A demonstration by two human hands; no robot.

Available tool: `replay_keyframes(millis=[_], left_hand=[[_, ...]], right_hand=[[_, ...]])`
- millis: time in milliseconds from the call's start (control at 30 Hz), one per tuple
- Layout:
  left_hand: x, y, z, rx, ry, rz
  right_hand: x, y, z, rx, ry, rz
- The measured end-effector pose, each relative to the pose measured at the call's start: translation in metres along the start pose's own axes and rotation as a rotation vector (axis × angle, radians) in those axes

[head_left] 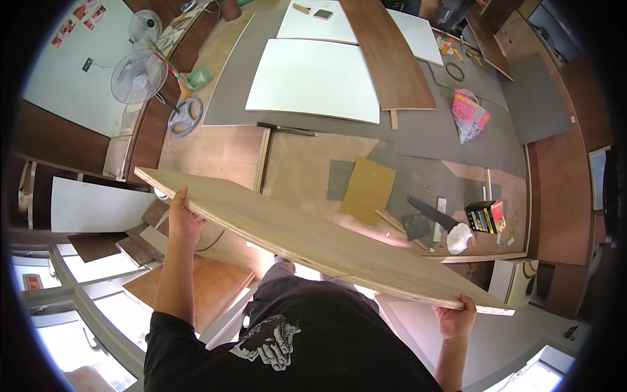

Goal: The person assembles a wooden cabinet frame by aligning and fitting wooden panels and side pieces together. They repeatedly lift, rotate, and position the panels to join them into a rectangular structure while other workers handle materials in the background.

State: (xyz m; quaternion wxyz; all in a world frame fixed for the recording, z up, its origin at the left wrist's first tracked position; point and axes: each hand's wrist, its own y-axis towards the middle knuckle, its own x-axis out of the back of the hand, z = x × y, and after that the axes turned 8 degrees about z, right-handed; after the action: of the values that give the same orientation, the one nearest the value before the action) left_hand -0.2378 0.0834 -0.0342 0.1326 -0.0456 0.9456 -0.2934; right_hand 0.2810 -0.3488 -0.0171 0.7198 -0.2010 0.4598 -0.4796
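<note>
A long plywood board (313,228) spans the view in front of my body, its left end higher in the picture than its right. My left hand (185,219) grips the near edge close to the left end, thumb up over the edge and fingers partly hidden underneath. Near the right end, my right hand (456,316) holds the same edge, its fingers curled over the board. The layered edge faces me, and the board is held up in the air, partly covering the worktable behind it.
On the worktable lie a handsaw (431,212), a yellowish sheet (368,195), a black box (482,217) and a crumpled white bag (459,239). Beyond are white panels (313,81), a brown board (385,59) and a pink bag (469,116). A standing fan (139,80) is at left.
</note>
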Motion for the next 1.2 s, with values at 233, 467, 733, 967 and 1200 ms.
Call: replay_keyframes(millis=[233, 467, 733, 967, 1200], left_hand=[[0.052, 0.048, -0.02, -0.187, -0.044, -0.113], [0.087, 0.102, -0.036, -0.464, -0.131, -0.036], [0.08, 0.101, -0.04, -0.434, -0.046, -0.038], [0.097, 0.116, -0.033, -0.401, 0.009, -0.076], [0.105, 0.104, -0.032, -0.345, 0.013, -0.185]], right_hand=[[-0.026, -0.005, -0.014, 0.128, -0.016, -0.097], [-0.001, 0.017, -0.022, 0.299, 0.014, -0.187], [0.004, 0.025, -0.022, 0.367, -0.093, -0.249], [0.003, 0.028, -0.028, 0.372, -0.124, -0.277], [0.022, 0.026, -0.04, 0.388, -0.032, -0.232]])
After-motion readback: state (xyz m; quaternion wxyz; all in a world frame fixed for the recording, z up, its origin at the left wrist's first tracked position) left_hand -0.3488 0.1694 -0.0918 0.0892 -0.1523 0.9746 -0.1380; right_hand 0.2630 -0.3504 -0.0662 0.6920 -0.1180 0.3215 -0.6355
